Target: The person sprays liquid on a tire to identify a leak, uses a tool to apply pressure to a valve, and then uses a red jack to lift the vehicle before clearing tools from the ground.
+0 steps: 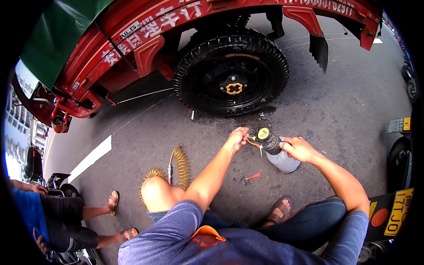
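My right hand [297, 149] grips a pump spray bottle [284, 161] with a pale translucent body and a black top with a yellow-green knob, standing on the road. My left hand [238, 137] is closed beside its nozzle, around something small, perhaps an orange-brown piece; I cannot make it out. Beyond my hands is a wet black tyre [265, 84] on a black wheel under a red vehicle [79, 81]. A small silver cylinder [192, 115] lies near the tyre. A red-handled tool [255, 176] lies below the bottle.
A coiled yellow air hose [182, 165] with a metal fitting lies by my left knee. A person in sandals and dark shorts [57, 212] is at the lower left beside a parked two-wheeler. More parked vehicles [397, 159] line the right edge. A green cover [53, 35] drapes the red vehicle.
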Demonstrator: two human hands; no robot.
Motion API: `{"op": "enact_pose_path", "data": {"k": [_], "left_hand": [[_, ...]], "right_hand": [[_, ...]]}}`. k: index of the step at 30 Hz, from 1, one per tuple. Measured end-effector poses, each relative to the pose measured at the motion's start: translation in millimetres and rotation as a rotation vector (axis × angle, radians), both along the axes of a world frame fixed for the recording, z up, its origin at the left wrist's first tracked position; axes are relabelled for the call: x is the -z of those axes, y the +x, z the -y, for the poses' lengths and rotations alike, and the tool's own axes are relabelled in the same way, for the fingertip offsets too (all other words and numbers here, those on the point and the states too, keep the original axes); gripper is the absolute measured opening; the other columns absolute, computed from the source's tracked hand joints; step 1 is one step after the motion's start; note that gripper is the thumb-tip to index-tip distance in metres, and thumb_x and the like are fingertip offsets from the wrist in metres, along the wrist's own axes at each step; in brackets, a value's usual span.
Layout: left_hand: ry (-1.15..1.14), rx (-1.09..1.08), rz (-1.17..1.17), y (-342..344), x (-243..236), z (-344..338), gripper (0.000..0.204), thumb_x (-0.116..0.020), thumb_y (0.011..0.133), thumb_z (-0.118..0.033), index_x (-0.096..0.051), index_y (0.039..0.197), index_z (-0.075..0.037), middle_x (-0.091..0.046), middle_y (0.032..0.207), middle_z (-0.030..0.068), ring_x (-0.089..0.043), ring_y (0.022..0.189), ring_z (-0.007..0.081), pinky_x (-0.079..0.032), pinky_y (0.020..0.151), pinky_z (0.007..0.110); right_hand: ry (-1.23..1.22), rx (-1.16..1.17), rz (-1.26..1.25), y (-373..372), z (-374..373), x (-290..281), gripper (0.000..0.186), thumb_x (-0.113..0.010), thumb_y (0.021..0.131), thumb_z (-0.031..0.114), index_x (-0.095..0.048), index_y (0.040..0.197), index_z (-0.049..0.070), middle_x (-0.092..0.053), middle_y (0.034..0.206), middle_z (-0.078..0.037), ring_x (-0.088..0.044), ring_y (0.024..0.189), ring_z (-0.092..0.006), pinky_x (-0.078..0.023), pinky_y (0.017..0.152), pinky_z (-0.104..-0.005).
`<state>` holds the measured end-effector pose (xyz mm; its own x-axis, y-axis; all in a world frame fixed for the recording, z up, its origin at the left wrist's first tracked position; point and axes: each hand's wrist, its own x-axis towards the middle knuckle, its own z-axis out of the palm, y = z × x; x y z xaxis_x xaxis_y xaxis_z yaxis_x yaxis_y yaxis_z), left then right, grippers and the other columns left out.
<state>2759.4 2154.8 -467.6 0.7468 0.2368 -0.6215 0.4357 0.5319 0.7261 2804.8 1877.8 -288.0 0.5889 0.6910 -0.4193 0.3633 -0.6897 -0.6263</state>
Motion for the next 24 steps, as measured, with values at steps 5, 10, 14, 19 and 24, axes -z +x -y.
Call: {"op": "enact_pose_path", "data": {"k": [5,10,14,19,24], "left_hand": [[-0.038,0.043,0.09,8,-15,9,0.024,-0.045,0.102,-0.027,-0.057,0.105,-0.007,-0.045,0.062,-0.0027,-0.037,0.045,0.0083,-0.036,0.043,0.026],[-0.078,-0.03,0.031,11,-12,10,0.028,-0.048,0.101,-0.034,-0.059,0.101,-0.008,-0.053,0.063,-0.0015,-0.056,0.059,0.0139,-0.052,0.059,0.032],[-0.081,0.007,0.091,11,1,16,0.016,-0.057,0.097,-0.022,-0.06,0.104,-0.009,-0.062,0.078,0.0002,-0.062,0.068,0.0148,-0.054,0.063,0.032],[0.057,0.228,0.14,16,0,32,0.019,-0.053,0.099,-0.023,-0.062,0.108,-0.008,-0.062,0.072,-0.0009,-0.06,0.059,0.0098,-0.052,0.056,0.027],[0.286,0.275,0.108,11,15,31,0.048,-0.047,0.1,-0.043,-0.063,0.092,0.001,-0.066,0.075,0.0081,-0.065,0.064,0.0181,-0.053,0.058,0.031]], "right_hand": [[0.016,0.023,-0.024,3,9,-3,0.051,-0.044,0.094,0.047,-0.062,0.094,0.0,-0.066,0.07,-0.014,-0.066,0.064,-0.0251,-0.051,0.066,-0.0408],[0.0,0.055,-0.014,6,14,-2,0.052,-0.044,0.093,0.048,-0.062,0.094,0.0,-0.066,0.069,-0.013,-0.066,0.062,-0.025,-0.051,0.065,-0.04],[0.003,0.036,0.018,10,21,3,0.054,-0.044,0.093,0.051,-0.063,0.093,0.0,-0.065,0.068,-0.013,-0.066,0.061,-0.0245,-0.052,0.064,-0.0393],[0.028,0.168,-0.019,17,31,4,0.059,-0.046,0.092,0.056,-0.063,0.09,-0.001,-0.065,0.066,-0.011,-0.064,0.057,-0.0203,-0.051,0.058,-0.0361],[0.248,0.461,-0.189,39,41,6,0.055,-0.047,0.095,0.055,-0.059,0.084,0.002,-0.055,0.061,-0.004,-0.051,0.046,-0.0112,-0.042,0.044,-0.0276]]}}
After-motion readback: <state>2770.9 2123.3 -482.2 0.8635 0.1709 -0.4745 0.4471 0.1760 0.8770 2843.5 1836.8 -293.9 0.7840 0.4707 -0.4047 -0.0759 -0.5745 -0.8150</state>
